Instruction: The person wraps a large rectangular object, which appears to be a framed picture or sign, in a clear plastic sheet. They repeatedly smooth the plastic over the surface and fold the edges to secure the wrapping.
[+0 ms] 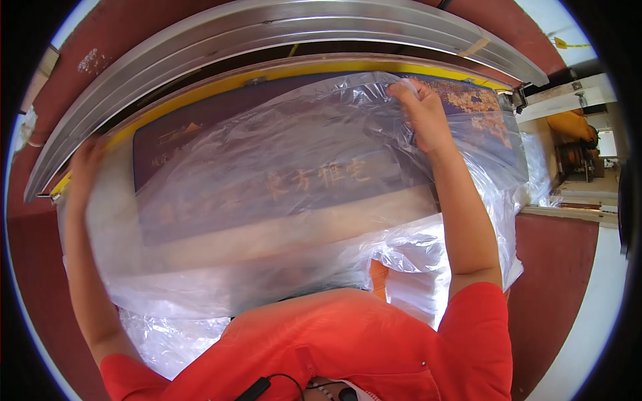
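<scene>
A large clear plastic sheet (281,220) spreads in front of me and drapes toward my body. Beneath it shows a dark, purplish printed panel (167,144) with gold lettering and a gold pattern at its right end. My right hand (422,115) pinches the sheet's gathered far edge, near the panel's back right. My left hand (87,164) is stretched out to the far left, by the sheet's left end. Motion smears its fingers, so their grip cannot be made out.
Behind the panel runs a yellow frame edge (234,83) with small metal fittings. A long silver metal beam (287,23) spans the back. Reddish floor (558,294) lies at the right. Beyond a white bar at the right stands some yellow equipment (572,130).
</scene>
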Demonstrator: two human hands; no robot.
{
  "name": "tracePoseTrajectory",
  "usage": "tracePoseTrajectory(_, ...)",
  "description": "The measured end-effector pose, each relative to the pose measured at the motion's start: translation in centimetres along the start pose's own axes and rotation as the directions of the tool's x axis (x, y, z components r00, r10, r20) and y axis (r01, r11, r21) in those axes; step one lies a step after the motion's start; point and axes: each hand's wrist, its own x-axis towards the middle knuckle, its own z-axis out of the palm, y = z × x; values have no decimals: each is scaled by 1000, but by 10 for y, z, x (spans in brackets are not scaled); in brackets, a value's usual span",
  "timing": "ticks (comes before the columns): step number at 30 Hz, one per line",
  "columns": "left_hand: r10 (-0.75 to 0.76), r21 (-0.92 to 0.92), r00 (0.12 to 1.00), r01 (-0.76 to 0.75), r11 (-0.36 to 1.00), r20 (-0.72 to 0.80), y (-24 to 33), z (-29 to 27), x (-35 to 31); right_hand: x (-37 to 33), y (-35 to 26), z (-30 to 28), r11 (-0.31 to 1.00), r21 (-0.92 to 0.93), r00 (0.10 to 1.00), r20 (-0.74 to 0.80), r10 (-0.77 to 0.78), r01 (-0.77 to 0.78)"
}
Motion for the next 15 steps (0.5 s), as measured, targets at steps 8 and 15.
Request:
tracePoseTrajectory(8,431,-855,885,-78,514,179,348,188,-12,8,12,5,945,-83,948,62,-313,318)
tracePoseTrajectory(15,311,-821,920,20,571,239,91,71,-47,-43,-6,16,569,-682,885,407,-227,459)
